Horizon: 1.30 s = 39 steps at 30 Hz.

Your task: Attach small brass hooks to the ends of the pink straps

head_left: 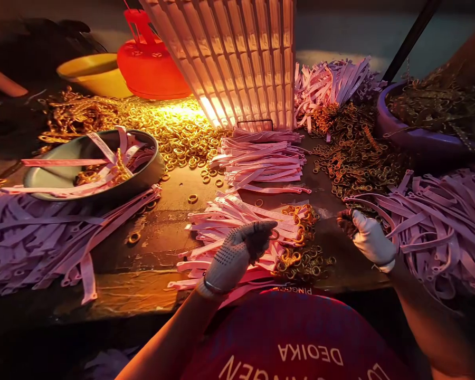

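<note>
My left hand [235, 253], in a dotted work glove with dark fingertips, is above a stack of pink straps [229, 216]. Its thumb and forefinger are pinched on a small metal ring [275, 235]. Gold-coloured clasps [295, 258] are bunched at the right ends of those straps, just under the fingertips. My right hand [368, 237] wears a white glove and is farther right, near a large pile of pink straps [443, 232]. Its fingers are curled closed; whatever they hold is hidden.
Behind the hands lies another strap bundle [265, 163]. Loose rings [182, 137] spread under the lamp light, and metal hooks [352, 158] heap at the right. A bowl [156, 158] with straps, a purple basin [383, 113], a red container [154, 68] and a ribbed panel [257, 63] surround the work area.
</note>
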### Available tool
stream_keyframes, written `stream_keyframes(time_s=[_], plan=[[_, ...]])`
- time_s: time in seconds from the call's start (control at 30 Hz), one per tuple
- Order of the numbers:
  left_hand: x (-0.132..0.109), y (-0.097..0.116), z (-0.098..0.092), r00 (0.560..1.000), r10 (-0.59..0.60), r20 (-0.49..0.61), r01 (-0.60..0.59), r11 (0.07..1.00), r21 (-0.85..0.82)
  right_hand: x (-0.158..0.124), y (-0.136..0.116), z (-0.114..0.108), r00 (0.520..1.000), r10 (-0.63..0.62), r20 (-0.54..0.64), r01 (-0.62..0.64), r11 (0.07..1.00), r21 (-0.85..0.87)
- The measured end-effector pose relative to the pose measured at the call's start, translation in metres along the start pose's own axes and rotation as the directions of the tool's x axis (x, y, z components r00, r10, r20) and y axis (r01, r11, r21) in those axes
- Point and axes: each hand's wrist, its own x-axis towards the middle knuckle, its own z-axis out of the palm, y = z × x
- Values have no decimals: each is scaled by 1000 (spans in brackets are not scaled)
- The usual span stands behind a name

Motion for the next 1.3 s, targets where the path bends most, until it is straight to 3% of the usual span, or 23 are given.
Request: stream_keyframes(time_s=[0.07,0.17,0.27,0.37,0.47,0.63,0.8,0.9,1.0,1.03,1.1,1.13,1.17,1.23,1.27,1.3], plan=[[-2,0,4,1000,-4,25,3,1000,4,6,-34,5,1000,-20,-4,20,996,85],[-4,1,13,997,57,51,-59,998,25,19,-86,12,998,-53,33,52,998,35],[-7,2,23,992,102,74,-106,993,49,32,-127,18,980,-90,175,98,995,-33],[-7,4,31,994,96,59,-100,992,70,39,-152,25,962,-58,267,94,987,-127],[-2,5,33,997,65,45,-67,997,46,39,-162,31,972,16,236,38,974,-224],[11,10,36,994,-41,97,39,999,22,34,-154,36,997,-57,44,67,959,-276],[21,21,51,986,-24,162,-7,983,186,35,-139,32,994,-22,-103,5,987,-163],[28,28,60,986,-57,154,22,975,220,38,-131,27,995,100,0,-99,994,-40],[43,33,63,974,-101,205,38,956,290,40,-115,23,959,120,257,-203,924,324],[52,34,62,960,-117,256,23,938,346,40,-108,24,953,101,287,-222,875,430],[79,35,59,934,-71,350,-128,849,513,39,-90,29,965,152,213,-246,806,539],[95,35,57,918,-23,395,-238,767,596,39,-81,35,966,222,132,-258,791,555],[114,33,54,903,120,413,-394,614,684,38,-72,41,952,302,44,-273,781,561],[150,27,48,884,198,424,-464,476,747,35,-55,54,903,423,-72,-303,748,590],[167,23,45,857,210,470,-514,299,804,34,-49,60,885,456,-97,-307,726,615],[182,18,43,851,194,488,-524,247,815,33,-44,66,873,474,-109,-302,704,642]])
